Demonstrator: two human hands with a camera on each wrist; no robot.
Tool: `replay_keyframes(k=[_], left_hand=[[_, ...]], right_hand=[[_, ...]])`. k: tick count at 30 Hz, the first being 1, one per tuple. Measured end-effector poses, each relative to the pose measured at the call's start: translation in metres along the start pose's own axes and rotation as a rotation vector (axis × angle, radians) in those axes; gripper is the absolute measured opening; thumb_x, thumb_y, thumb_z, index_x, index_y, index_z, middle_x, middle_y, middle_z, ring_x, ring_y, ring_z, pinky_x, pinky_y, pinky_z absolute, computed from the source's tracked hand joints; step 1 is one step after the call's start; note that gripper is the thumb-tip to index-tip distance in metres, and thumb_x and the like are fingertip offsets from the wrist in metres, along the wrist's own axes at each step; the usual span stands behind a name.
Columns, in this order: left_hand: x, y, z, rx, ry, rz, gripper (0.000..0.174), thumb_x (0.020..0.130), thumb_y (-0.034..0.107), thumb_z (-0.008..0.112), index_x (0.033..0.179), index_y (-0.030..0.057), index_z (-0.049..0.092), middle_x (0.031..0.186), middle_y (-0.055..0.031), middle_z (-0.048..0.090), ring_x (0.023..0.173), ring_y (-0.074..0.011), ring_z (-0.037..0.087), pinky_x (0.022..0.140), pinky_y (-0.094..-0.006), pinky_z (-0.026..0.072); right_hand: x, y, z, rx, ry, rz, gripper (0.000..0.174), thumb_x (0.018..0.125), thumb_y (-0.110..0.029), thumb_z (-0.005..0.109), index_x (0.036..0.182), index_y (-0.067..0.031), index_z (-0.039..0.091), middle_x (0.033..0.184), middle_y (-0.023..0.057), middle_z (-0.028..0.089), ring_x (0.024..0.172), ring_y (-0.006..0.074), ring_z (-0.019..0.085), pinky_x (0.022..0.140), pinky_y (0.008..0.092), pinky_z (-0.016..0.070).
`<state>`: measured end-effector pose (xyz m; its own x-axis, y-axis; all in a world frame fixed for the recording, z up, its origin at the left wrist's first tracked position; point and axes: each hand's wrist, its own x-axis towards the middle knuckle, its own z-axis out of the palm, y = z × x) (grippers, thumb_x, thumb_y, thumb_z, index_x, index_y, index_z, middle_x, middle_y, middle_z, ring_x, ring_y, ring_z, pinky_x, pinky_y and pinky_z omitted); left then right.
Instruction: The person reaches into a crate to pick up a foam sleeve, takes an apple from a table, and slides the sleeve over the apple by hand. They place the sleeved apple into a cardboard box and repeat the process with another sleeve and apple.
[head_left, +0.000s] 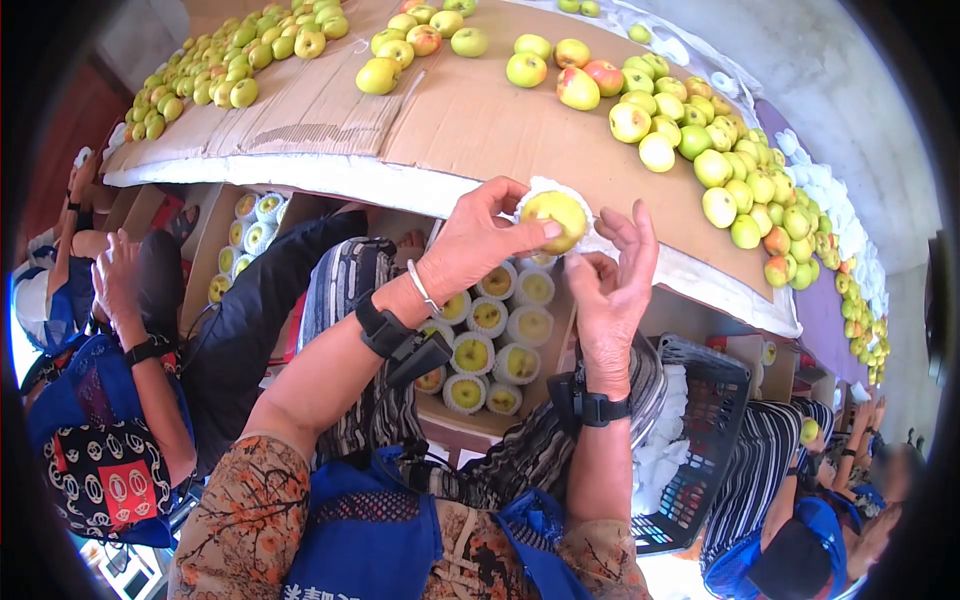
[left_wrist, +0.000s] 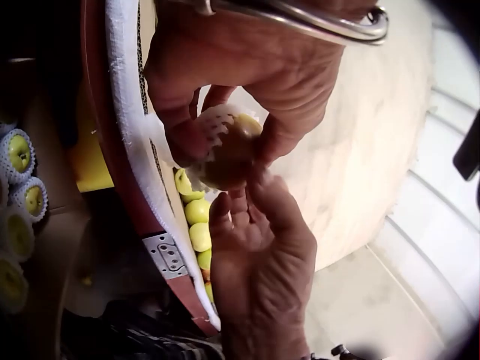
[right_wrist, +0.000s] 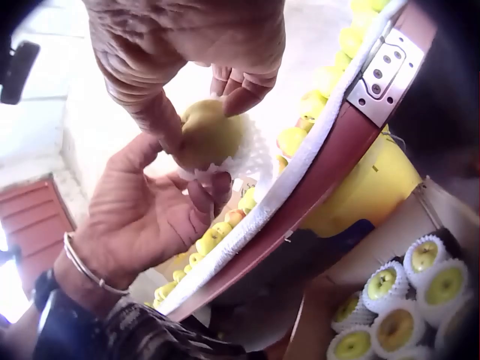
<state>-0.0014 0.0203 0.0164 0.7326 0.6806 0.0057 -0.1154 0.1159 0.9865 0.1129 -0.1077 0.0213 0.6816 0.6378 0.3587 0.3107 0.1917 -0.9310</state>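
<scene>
My left hand (head_left: 490, 230), with a bangle at its wrist, holds a yellow-green apple (head_left: 558, 220) between thumb and fingers. A white foam net sleeve (right_wrist: 255, 150) covers part of the apple, and its bare side shows in the right wrist view. Close beside the fruit is my right hand (head_left: 615, 290), fingers loosely bent and spread, its thumb near the apple's lower edge. From the left wrist, the right hand (left_wrist: 266, 262) appears below the apple with its fingertips right at it. Both hands are above the front edge of the cardboard-covered table (head_left: 480, 140).
Loose apples (head_left: 740, 180) lie heaped along the table. Below its edge, a cardboard box holds several foam-sleeved apples (head_left: 472, 353). A dark plastic crate (head_left: 700, 450) with white foam sleeves (head_left: 660, 440) stands to the right. Other people sit on both sides.
</scene>
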Motion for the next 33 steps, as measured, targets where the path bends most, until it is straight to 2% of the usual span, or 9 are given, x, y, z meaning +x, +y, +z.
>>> replay_keyframes(k=[3, 4, 10, 13, 17, 23, 28, 31, 33], left_hand=[[-0.001, 0.006, 0.001, -0.059, 0.005, -0.037, 0.049, 0.082, 0.026, 0.080, 0.114, -0.0039, 0.058, 0.103, -0.0081, 0.064, 0.079, -0.0091, 0.063, 0.067, -0.0222, 0.0523], [-0.001, 0.002, 0.001, -0.036, -0.012, -0.020, 0.049, 0.082, 0.026, 0.079, 0.115, -0.0033, 0.057, 0.104, -0.0085, 0.064, 0.081, -0.0095, 0.063, 0.067, -0.0231, 0.0542], [-0.002, 0.004, 0.005, -0.032, -0.024, -0.034, 0.049, 0.083, 0.027, 0.079, 0.115, -0.0029, 0.056, 0.104, -0.0092, 0.064, 0.081, -0.0101, 0.064, 0.066, -0.0236, 0.0547], [-0.002, 0.001, 0.003, 0.025, -0.010, -0.050, 0.047, 0.087, 0.027, 0.075, 0.119, 0.0007, 0.053, 0.105, -0.0070, 0.063, 0.090, -0.0107, 0.063, 0.069, -0.0247, 0.0556], [0.003, -0.010, 0.002, 0.109, 0.061, 0.047, 0.050, 0.083, 0.026, 0.078, 0.116, -0.0044, 0.056, 0.103, -0.0101, 0.064, 0.078, -0.0095, 0.064, 0.065, -0.0222, 0.0528], [0.002, -0.014, 0.003, 0.116, -0.042, 0.118, 0.048, 0.083, 0.024, 0.079, 0.117, -0.0036, 0.060, 0.100, -0.0061, 0.065, 0.071, -0.0060, 0.060, 0.063, -0.0205, 0.0503], [-0.006, 0.014, 0.003, 0.133, -0.064, -0.083, 0.035, 0.091, 0.022, 0.070, 0.114, -0.0039, 0.066, 0.096, -0.0024, 0.066, 0.075, -0.0054, 0.058, 0.067, -0.0217, 0.0498], [0.001, -0.003, 0.004, 0.096, -0.041, 0.177, 0.030, 0.099, 0.024, 0.059, 0.109, -0.0025, 0.069, 0.092, -0.0002, 0.064, 0.076, -0.0068, 0.056, 0.072, -0.0237, 0.0488], [0.001, -0.005, 0.001, 0.483, 0.090, 0.357, 0.022, 0.098, 0.016, 0.057, 0.101, -0.0020, 0.070, 0.082, -0.0049, 0.063, 0.074, -0.0150, 0.058, 0.073, -0.0278, 0.0484]], right_hand=[[0.001, 0.008, -0.011, 0.008, 0.040, 0.207, 0.055, 0.085, 0.004, 0.062, 0.136, 0.0008, 0.044, 0.116, 0.0159, 0.058, 0.104, 0.0178, 0.058, 0.080, 0.0287, 0.0507], [0.002, 0.011, -0.008, 0.017, 0.071, 0.174, 0.031, 0.088, 0.000, 0.061, 0.119, 0.0027, 0.057, 0.103, 0.0125, 0.065, 0.095, 0.0130, 0.061, 0.077, 0.0275, 0.0510], [0.000, 0.025, -0.002, -0.177, 0.021, 0.210, 0.009, 0.088, -0.005, 0.064, 0.092, 0.0028, 0.064, 0.077, 0.0054, 0.067, 0.070, 0.0065, 0.060, 0.067, 0.0246, 0.0502], [-0.001, 0.024, -0.006, -0.177, 0.035, 0.205, 0.008, 0.087, -0.005, 0.065, 0.089, 0.0023, 0.063, 0.074, 0.0042, 0.066, 0.067, 0.0050, 0.058, 0.065, 0.0240, 0.0492], [-0.001, 0.019, -0.011, -0.042, -0.032, 0.301, 0.012, 0.086, -0.006, 0.067, 0.093, 0.0026, 0.061, 0.077, 0.0028, 0.064, 0.067, 0.0048, 0.055, 0.066, 0.0232, 0.0487], [0.005, -0.003, -0.014, 0.008, -0.070, 0.281, 0.050, 0.084, -0.011, 0.075, 0.125, 0.0041, 0.053, 0.115, 0.0120, 0.062, 0.091, 0.0133, 0.059, 0.079, 0.0270, 0.0505], [0.007, 0.004, -0.014, 0.418, -0.228, 0.414, 0.060, 0.080, -0.012, 0.080, 0.128, 0.0061, 0.051, 0.121, 0.0136, 0.060, 0.103, 0.0186, 0.060, 0.089, 0.0302, 0.0500], [0.006, 0.007, -0.016, 0.352, -0.207, 0.401, 0.057, 0.078, -0.012, 0.081, 0.125, 0.0055, 0.053, 0.114, 0.0108, 0.062, 0.101, 0.0170, 0.060, 0.086, 0.0285, 0.0508], [0.007, 0.005, -0.014, 0.353, -0.199, 0.437, 0.056, 0.077, -0.015, 0.082, 0.123, 0.0044, 0.055, 0.109, 0.0088, 0.064, 0.096, 0.0147, 0.061, 0.080, 0.0266, 0.0519]])
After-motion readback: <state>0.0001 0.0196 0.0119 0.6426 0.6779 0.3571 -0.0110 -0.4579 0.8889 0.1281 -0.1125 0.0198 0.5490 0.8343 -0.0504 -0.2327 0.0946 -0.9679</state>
